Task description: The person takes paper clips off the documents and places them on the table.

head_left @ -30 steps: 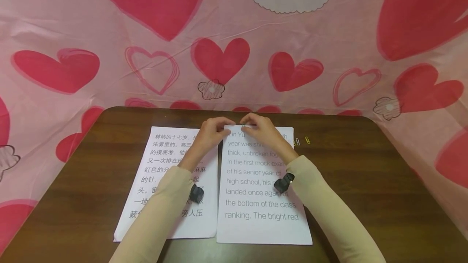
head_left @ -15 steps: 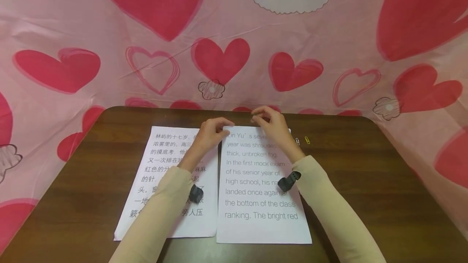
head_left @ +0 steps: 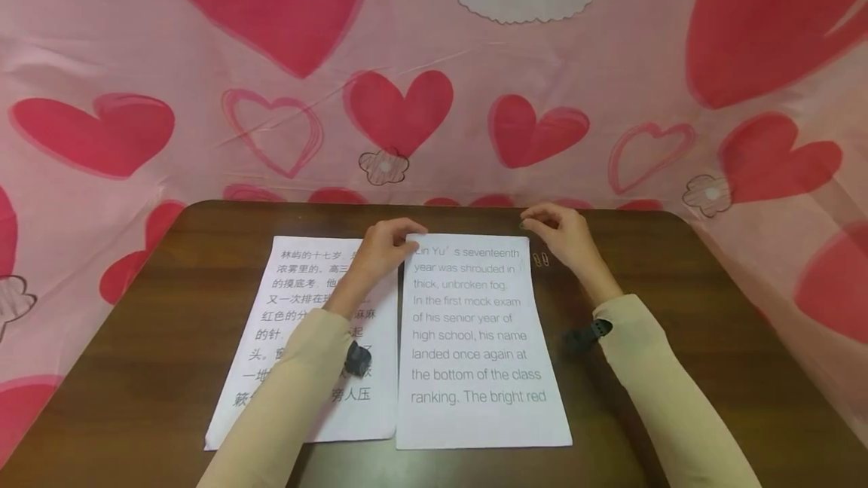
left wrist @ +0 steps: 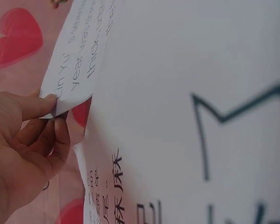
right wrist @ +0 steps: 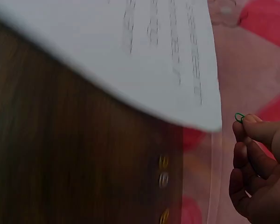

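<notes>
My left hand [head_left: 381, 253] pinches the top left corner of the white sheet with English print [head_left: 475, 345]. The left wrist view shows the thumb on top of that corner and fingers beneath it. To the right of the sheet's top right corner is my right hand [head_left: 564, 238], raised over the table. A small green paper clip [right wrist: 239, 117] sticks out between its thumb and forefinger. On the table by the sheet lie a yellow paper clip [right wrist: 164, 162], a white paper clip [right wrist: 164, 179] and another yellow paper clip [right wrist: 164, 216].
A sheet with Chinese print [head_left: 366, 424] lies left of the English one, partly covered by my left forearm. Both are on a dark brown wooden table [head_left: 136, 337]. Behind its far edge hangs a pink cloth [head_left: 420, 13] with red hearts.
My right hand has moved right, from the sheet's top edge to past its top right corner. The left hand stays at the top left corner. The view has shifted slightly.
</notes>
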Available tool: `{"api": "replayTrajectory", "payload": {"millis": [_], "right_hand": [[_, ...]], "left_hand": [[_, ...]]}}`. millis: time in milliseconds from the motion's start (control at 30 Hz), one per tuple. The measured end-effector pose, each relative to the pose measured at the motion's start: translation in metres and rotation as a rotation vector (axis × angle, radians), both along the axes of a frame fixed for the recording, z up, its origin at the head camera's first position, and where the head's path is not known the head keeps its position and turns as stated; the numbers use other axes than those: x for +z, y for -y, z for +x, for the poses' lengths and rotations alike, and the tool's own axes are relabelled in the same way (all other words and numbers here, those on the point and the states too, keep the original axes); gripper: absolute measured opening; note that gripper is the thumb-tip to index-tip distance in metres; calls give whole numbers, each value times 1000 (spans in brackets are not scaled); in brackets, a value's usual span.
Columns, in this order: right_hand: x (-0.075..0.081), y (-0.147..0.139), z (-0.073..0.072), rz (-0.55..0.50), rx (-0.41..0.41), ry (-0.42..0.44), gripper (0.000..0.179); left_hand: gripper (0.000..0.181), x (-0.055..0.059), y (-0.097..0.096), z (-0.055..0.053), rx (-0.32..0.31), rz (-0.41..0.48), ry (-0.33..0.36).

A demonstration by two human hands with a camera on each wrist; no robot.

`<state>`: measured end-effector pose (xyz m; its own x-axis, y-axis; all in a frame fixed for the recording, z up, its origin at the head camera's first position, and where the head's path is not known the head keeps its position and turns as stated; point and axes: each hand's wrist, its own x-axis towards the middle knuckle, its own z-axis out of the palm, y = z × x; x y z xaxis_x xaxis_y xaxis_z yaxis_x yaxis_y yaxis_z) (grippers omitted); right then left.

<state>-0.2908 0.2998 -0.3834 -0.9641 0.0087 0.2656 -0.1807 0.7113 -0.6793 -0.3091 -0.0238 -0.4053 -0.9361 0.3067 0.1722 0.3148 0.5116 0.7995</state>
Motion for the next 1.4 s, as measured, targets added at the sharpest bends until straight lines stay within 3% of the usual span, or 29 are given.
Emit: {"api": "replayTrajectory", "payload": {"millis": [267, 533, 1033, 1400], "right_hand": [[-3, -59, 14, 173, -8, 176, 26], [2, -82, 18, 244, 26, 349, 26], [-4, -86, 7, 352, 56, 302, 20], [-8, -89, 12, 345, 38, 290, 22]], "left_hand": [[27, 1, -2, -3, 6, -13, -3], [27, 1, -5, -2, 14, -39, 23], [26, 0, -6, -3, 32, -55, 32], [25, -3, -10, -5, 38, -84, 15]]}}
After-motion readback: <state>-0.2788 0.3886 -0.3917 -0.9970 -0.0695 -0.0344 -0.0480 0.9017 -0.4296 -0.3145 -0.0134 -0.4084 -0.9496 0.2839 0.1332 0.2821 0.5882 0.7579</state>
